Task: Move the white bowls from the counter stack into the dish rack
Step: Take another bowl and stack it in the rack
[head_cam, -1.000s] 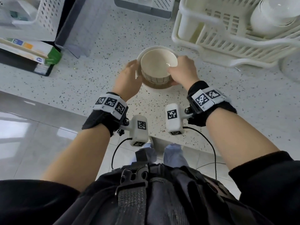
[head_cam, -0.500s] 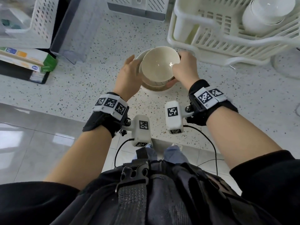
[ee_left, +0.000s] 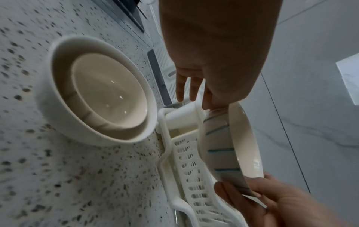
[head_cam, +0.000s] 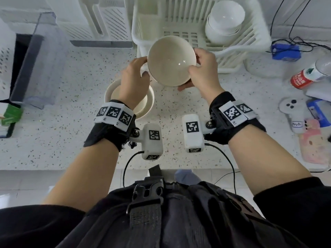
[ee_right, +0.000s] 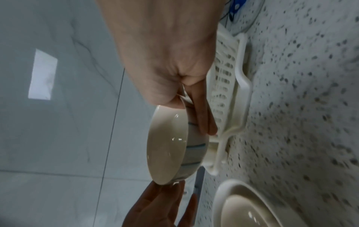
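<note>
On the speckled counter [head_cam: 53, 140] the dish rack [head_cam: 254, 38] waits just beyond. The right hand [head_cam: 203, 68] pinches the lifted bowl [head_cam: 171, 60] by its rim, tilted for slotting upright; the left hand [head_cam: 133, 81], fingers straight, steadies it above the remaining stack [head_cam: 143, 111].

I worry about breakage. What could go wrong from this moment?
The right hand pinches the lifted bowl only at its rim, and the left hand merely touches it, so it could slip. The bowl might also knock the dish rack wall or the bowls stacked inside.
</note>
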